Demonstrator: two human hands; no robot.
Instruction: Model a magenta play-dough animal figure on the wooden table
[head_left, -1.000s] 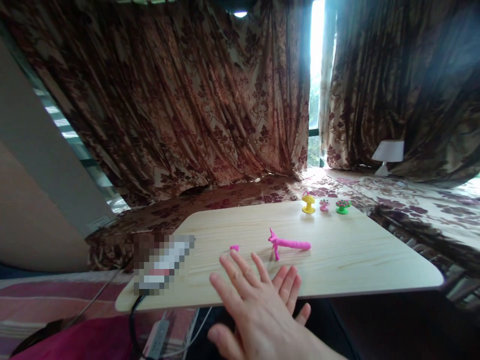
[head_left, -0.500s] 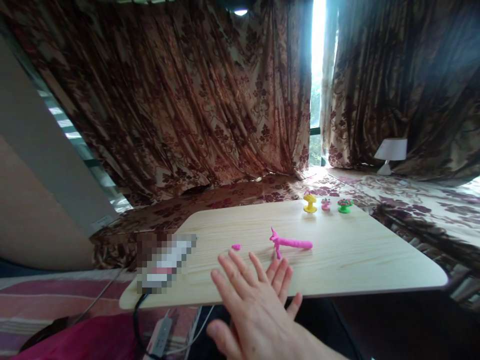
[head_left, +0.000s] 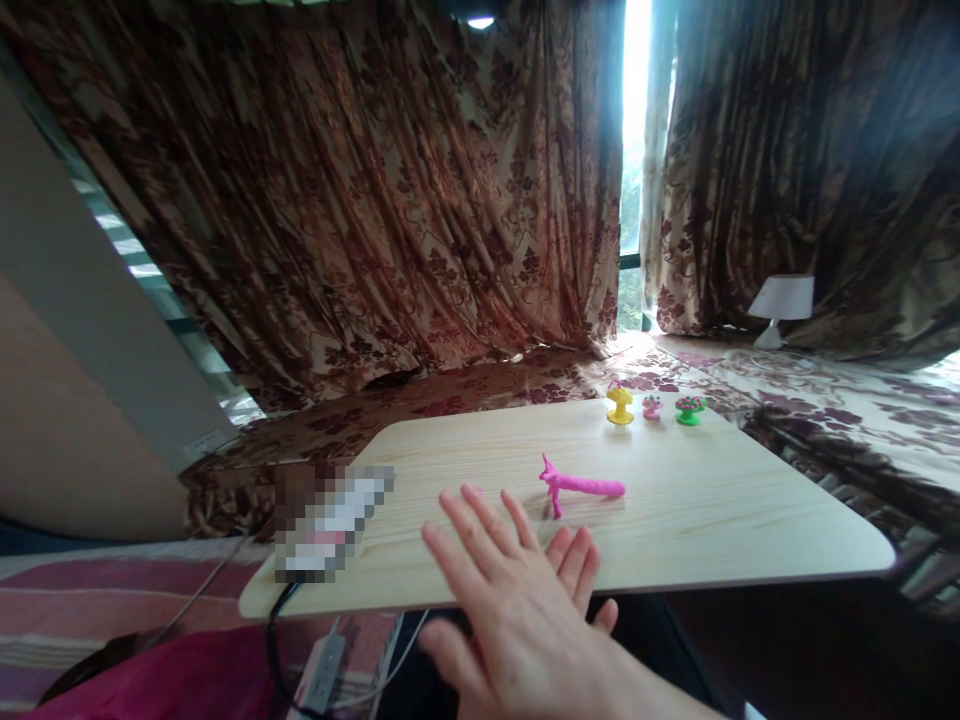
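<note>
My right hand [head_left: 517, 620] lies flat, back up, fingers stretched out over the near edge of the light wooden table [head_left: 712, 520]. Under it is my left hand [head_left: 579, 562], of which only the fingertips and thumb show at the right. The palms are pressed together, and whatever is between them is hidden. A long pink clay figure [head_left: 581, 487] with small legs and spikes lies on the table just beyond the fingers. A small pink clay bit sits almost hidden behind my right fingertips.
Three small clay pieces stand at the table's far edge: a yellow mushroom [head_left: 619, 404], a pink one [head_left: 652, 407] and a green one [head_left: 689, 410]. A blurred-out object [head_left: 330, 520] lies at the left edge, with a cable [head_left: 274, 640] below. Patterned curtains and a white lamp [head_left: 782, 300] are behind.
My right hand slid back over the left and then forward again. Its fingertips now cover the small pink bit. The clay figures have not moved.
</note>
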